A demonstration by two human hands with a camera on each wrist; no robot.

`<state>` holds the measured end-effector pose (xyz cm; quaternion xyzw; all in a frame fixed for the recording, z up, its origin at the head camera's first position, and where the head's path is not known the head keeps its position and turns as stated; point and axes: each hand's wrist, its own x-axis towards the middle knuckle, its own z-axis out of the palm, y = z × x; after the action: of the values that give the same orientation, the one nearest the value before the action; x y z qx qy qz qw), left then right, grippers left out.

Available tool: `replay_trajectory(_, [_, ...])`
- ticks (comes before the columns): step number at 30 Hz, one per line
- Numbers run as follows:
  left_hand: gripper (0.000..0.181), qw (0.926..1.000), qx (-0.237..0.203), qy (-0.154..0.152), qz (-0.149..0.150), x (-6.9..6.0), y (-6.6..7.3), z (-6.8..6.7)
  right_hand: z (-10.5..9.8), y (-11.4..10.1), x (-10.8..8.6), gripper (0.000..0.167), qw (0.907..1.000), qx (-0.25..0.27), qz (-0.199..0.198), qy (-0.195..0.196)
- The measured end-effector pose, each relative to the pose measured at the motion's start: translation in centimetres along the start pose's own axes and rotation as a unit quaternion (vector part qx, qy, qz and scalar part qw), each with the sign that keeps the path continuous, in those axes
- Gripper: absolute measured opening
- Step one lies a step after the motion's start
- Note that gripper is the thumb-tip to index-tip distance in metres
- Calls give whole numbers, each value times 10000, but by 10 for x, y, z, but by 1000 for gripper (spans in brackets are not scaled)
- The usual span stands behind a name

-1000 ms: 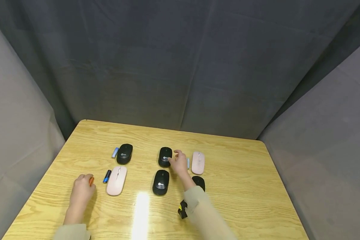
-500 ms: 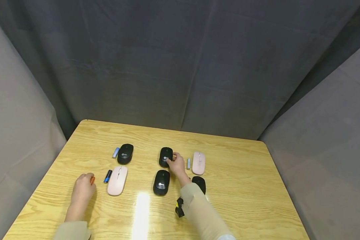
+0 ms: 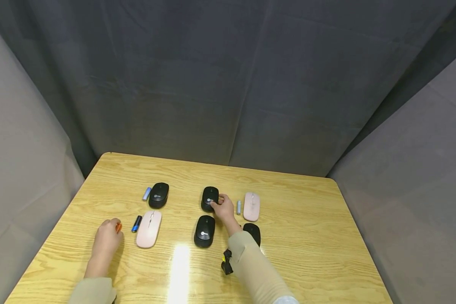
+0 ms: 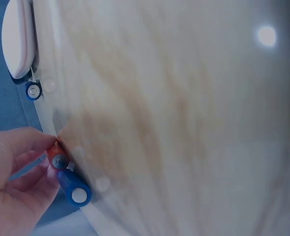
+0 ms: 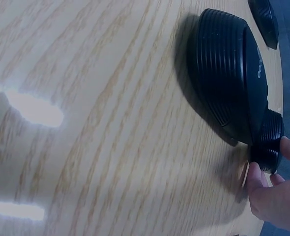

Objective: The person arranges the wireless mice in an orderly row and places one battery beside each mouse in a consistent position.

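Observation:
At the left of the table, my left hand point(image 3: 105, 238) pinches an orange battery point(image 4: 58, 156) between thumb and fingers. Right beside it, in the left wrist view, is a blue battery point(image 4: 75, 188). A black-and-blue battery point(image 3: 137, 223) lies along the left side of a pink mouse point(image 3: 149, 229), to the right of this hand. My right hand point(image 3: 225, 212) grips the right side of the rear middle black mouse point(image 3: 210, 195), thumb on its near part. The right wrist view shows thumb and fingertips on that mouse's ribbed shell point(image 5: 271, 129); its far side is hidden.
Another black mouse point(image 3: 204, 231) sits just in front. At the rear left are a black mouse point(image 3: 158, 195) and a light blue battery point(image 3: 146, 194). Right of my hand stand a pale battery point(image 3: 238, 207), a pink mouse point(image 3: 251, 206) and a black mouse point(image 3: 252, 233), partly behind my sleeve.
My right hand has come down from just beside the rear middle mouse and now grips its side. My left hand, with the orange battery, has shifted very slightly right.

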<state>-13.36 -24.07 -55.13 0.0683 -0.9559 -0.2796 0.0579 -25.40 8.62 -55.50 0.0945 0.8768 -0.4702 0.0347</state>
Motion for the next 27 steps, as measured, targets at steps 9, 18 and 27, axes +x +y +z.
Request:
replay_trajectory(9, [31, 9998, -165, 124, -83, 1, 2, 0, -1, -3, -2, 47, 9999, 84, 82, -15])
replay_trajectory(18, [32, 9930, -790, 877, 47, 19, 36, -6, -1, -3, -1, 47, 9998, 179, 116, 5])
replay_trajectory(27, [33, 9649, -2451, 936, 66, 51, 93, 10, -4, -6, -3, 47, 9995, 210, 253, -17])
